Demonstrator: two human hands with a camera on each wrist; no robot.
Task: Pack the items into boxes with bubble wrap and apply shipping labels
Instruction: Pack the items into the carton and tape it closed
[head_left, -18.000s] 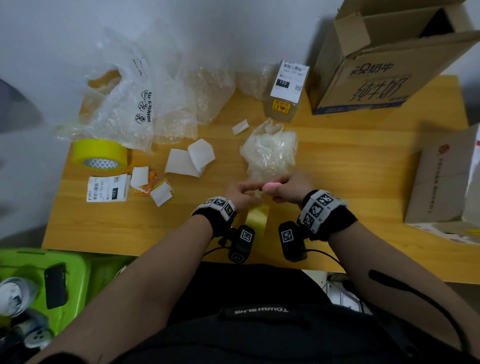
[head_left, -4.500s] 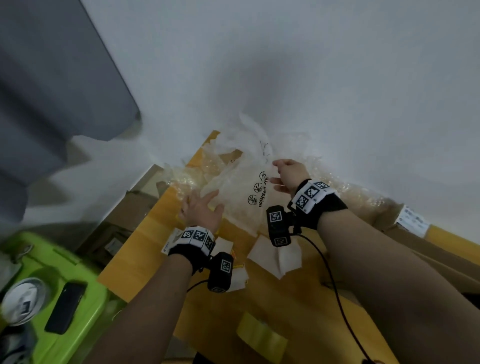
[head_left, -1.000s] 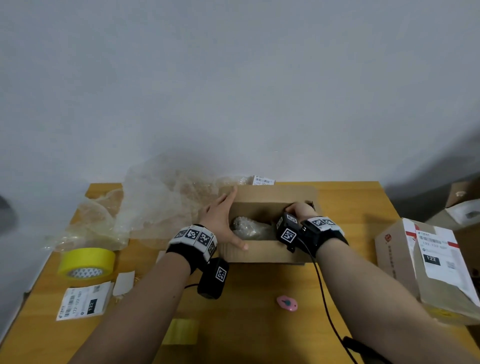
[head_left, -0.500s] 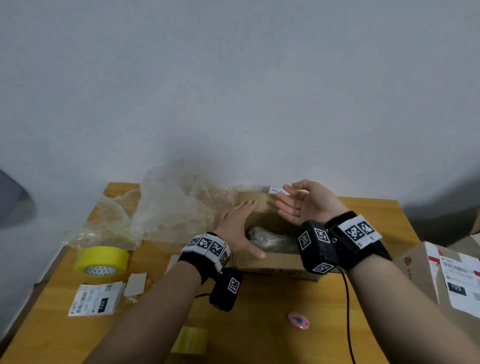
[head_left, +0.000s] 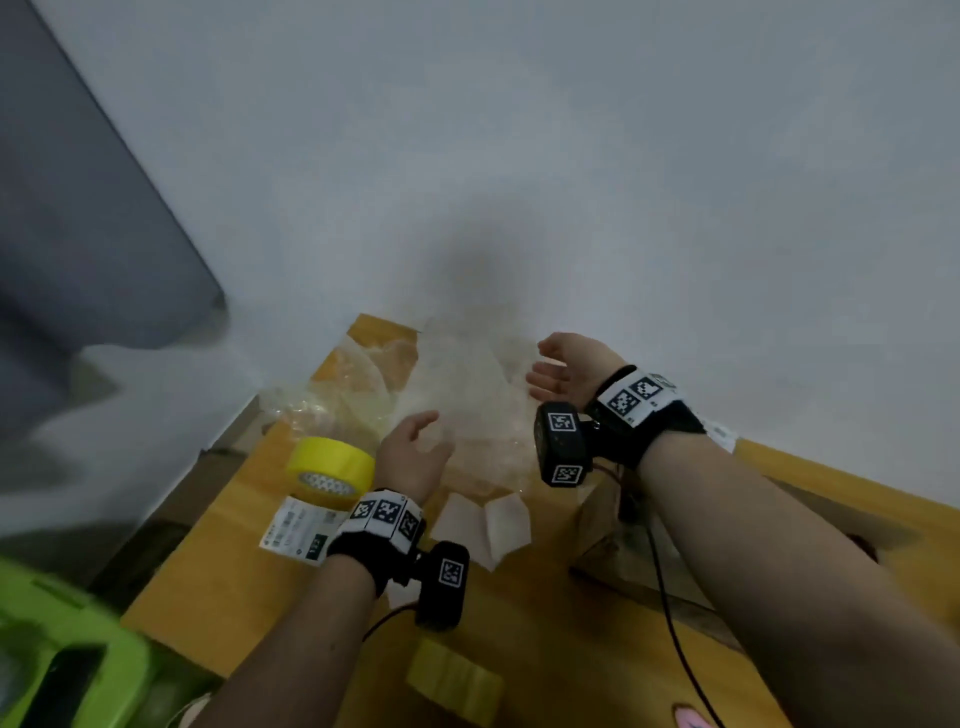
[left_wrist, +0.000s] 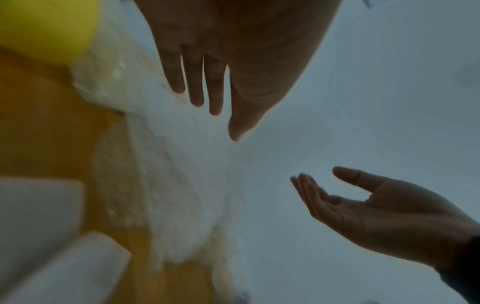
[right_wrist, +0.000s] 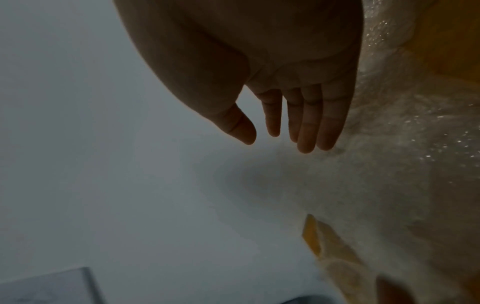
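Head view shows me both hands raised over the heap of bubble wrap piled at the far left corner of the bench, against the wall. My left hand is spread, fingers straight and holding nothing, just above the near edge of the heap; the left wrist view cannot settle whether the fingertips already touch the film. My right hand is also empty, palm turned inward with relaxed fingers, at the heap's right side near the wall. The risk I see: the wrap is one loose, tangled mass, so a grab could drag the whole pile and sweep the yellow tape roll, just beside its near left edge, or the shipping label off the left edge. The cardboard box sits under my right forearm, and a careless pull back could knock it.
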